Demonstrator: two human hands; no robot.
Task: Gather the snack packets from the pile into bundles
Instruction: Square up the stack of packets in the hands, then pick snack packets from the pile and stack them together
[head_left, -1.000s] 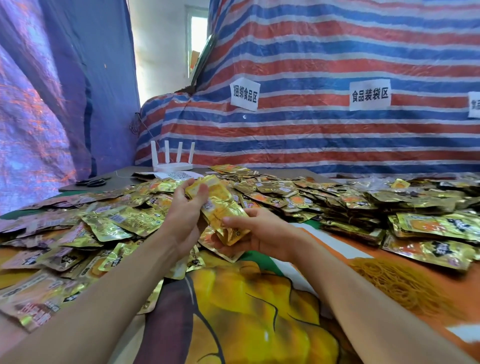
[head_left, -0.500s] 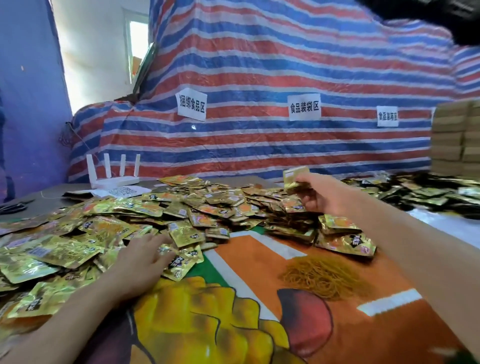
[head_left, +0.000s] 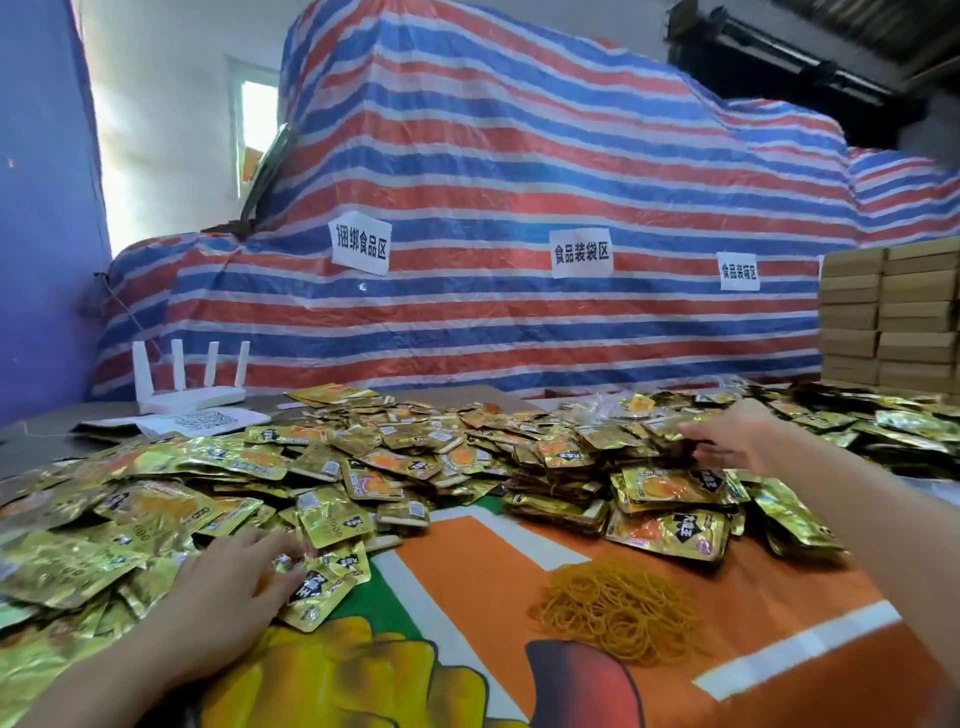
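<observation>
Left hand (head_left: 223, 587) lies on the near edge of the pile of snack packets (head_left: 415, 457), palm down. Its fingers are almost straight and a little spread, and the fingertips touch two or three gold packets; it grips nothing. Right hand (head_left: 737, 434) reaches far over the right part of the same pile, with the fingers pointing to the left and touching the packets there. This hand is blurred, so I cannot tell if it pinches a packet or only touches.

Both hands are in view, two in all. The packets are too many to count; they cover the table from the left edge to the far right. Below the right hand, some packets lie in flat stacks (head_left: 556, 506) at the edge of the pile. One heap of rubber bands (head_left: 618, 603) lies on the orange tablecloth (head_left: 467, 649), near the pile but not touching it. Behind stands one white router (head_left: 192, 397) with four antennas. Three paper signs (head_left: 361, 243) hang on the striped tarp (head_left: 519, 156). Stacked cardboard boxes (head_left: 893, 312) stand at the right.
</observation>
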